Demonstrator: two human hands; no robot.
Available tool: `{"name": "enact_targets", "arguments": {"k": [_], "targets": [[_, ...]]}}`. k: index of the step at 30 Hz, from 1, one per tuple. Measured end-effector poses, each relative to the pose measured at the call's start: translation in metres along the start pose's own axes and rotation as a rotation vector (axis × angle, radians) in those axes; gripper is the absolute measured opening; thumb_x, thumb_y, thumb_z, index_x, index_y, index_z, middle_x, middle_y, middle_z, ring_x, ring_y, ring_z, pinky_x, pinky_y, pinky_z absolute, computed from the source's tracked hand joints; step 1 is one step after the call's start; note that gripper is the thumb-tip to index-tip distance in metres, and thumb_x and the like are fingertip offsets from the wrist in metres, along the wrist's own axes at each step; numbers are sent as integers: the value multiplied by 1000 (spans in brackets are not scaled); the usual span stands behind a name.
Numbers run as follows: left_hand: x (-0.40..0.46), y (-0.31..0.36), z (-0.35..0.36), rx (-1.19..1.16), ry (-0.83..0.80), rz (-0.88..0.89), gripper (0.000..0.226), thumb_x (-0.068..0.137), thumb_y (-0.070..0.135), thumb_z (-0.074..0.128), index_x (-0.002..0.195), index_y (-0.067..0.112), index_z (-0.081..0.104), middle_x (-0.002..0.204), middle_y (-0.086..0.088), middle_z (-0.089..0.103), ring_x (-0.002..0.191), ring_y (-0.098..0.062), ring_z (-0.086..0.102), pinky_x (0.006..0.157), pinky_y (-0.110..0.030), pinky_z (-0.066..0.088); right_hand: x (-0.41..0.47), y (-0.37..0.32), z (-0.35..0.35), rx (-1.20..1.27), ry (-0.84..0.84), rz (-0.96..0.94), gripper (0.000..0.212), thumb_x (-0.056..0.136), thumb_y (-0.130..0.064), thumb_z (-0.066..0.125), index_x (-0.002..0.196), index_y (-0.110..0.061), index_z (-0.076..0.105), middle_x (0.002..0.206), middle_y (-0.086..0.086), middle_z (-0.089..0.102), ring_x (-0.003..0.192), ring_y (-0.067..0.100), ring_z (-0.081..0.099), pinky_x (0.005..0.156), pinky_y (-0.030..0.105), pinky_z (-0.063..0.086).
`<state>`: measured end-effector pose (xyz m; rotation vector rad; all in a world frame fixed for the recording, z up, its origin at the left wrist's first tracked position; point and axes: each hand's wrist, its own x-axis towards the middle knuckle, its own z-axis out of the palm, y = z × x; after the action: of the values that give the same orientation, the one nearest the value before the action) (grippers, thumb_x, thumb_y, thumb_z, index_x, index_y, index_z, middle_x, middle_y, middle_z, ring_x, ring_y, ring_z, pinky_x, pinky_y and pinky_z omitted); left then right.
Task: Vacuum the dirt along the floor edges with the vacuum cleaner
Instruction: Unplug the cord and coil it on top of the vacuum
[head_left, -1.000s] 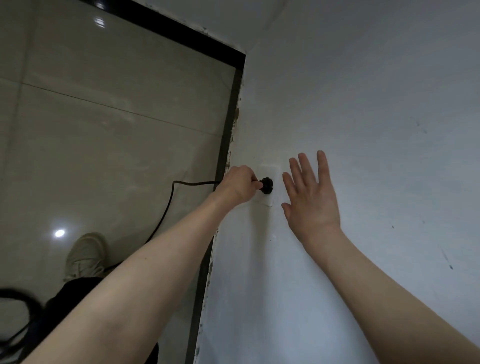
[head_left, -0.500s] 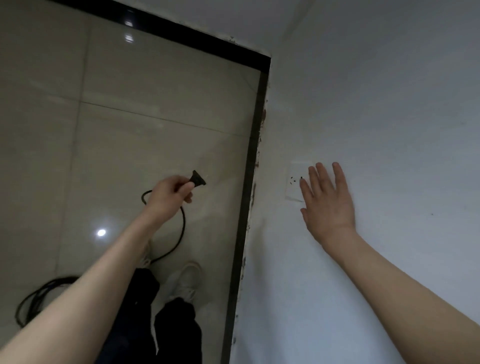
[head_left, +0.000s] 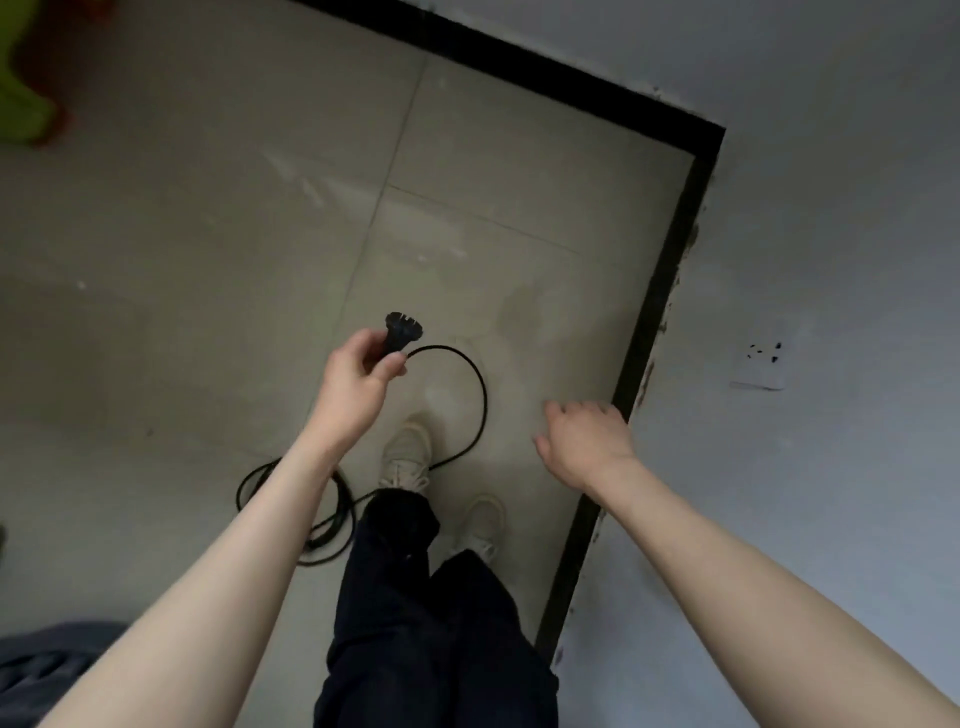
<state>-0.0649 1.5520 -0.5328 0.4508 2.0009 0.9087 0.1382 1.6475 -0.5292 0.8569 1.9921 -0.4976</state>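
The plug (head_left: 400, 332), pulled from the socket (head_left: 759, 364) a moment ago, is pinched in the left hand (head_left: 353, 389) at 12 o'clock of the shoes while the right hand (head_left: 584, 441) hangs slack and empty, so vacuuming looks finished.

Open tiled floor (head_left: 218, 218) is seen ahead and leftward. Passage on the right is closed by the wall (head_left: 831, 208). Loops of cord (head_left: 480, 410) are spread around the shoes (head_left: 408, 457).
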Motion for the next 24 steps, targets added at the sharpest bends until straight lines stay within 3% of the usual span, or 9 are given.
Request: {"name": "enact_targets", "arguments": {"k": [3, 7, 11, 15, 17, 21, 24], "targets": [[-20, -29, -37, 140, 95, 55, 10, 88, 4, 62, 96, 10, 59, 85, 1, 61, 83, -16, 58, 78, -24, 44, 1, -31, 18, 13, -2, -41, 43, 104, -36, 33, 139, -13, 40, 137, 12, 52, 124, 30, 49, 96, 37, 38], [-53, -72, -86, 231, 184, 83, 10, 86, 8, 65, 91, 13, 59, 88, 1, 64, 82, -11, 55, 74, -20, 40, -9, -73, 43, -32, -32, -67, 40, 104, -35, 32, 134, -11, 43, 133, 15, 55, 120, 31, 52, 91, 36, 39], [-89, -119, -135, 423, 247, 107, 11, 86, 10, 65, 95, 9, 60, 91, -5, 62, 89, -26, 56, 78, -35, 42, -20, -128, 65, -17, -36, -71, 41, 104, -35, 34, 135, -10, 44, 135, 15, 54, 123, 32, 52, 92, 36, 41], [-127, -188, -178, 679, 281, 66, 17, 89, 14, 62, 102, 4, 58, 95, -16, 59, 94, -35, 52, 75, -44, 40, -16, -197, 99, 241, -44, -32, 46, 104, -35, 37, 141, -8, 42, 139, 18, 52, 128, 33, 48, 99, 38, 41], [-151, -232, -193, 726, 274, 22, 19, 90, 18, 61, 104, 5, 57, 93, -17, 57, 89, -37, 54, 67, -42, 39, -9, -234, 123, 401, -35, -15, 48, 103, -33, 39, 144, -8, 41, 142, 17, 52, 131, 32, 47, 101, 36, 38], [-181, -311, -187, 704, 120, -187, 24, 91, 24, 61, 106, 6, 55, 94, -17, 62, 87, -39, 59, 65, -35, 35, 11, -290, 177, 561, -65, 13, 44, 103, -28, 41, 141, -7, 47, 138, 16, 56, 132, 31, 46, 99, 28, 34], [-177, -350, -152, 323, 41, -478, 19, 90, 24, 63, 94, 9, 52, 92, -17, 67, 81, -29, 66, 70, -35, 50, 25, -308, 216, 649, -62, 66, 39, 104, -25, 40, 135, -7, 54, 134, 16, 59, 128, 31, 50, 94, 26, 34]]}}
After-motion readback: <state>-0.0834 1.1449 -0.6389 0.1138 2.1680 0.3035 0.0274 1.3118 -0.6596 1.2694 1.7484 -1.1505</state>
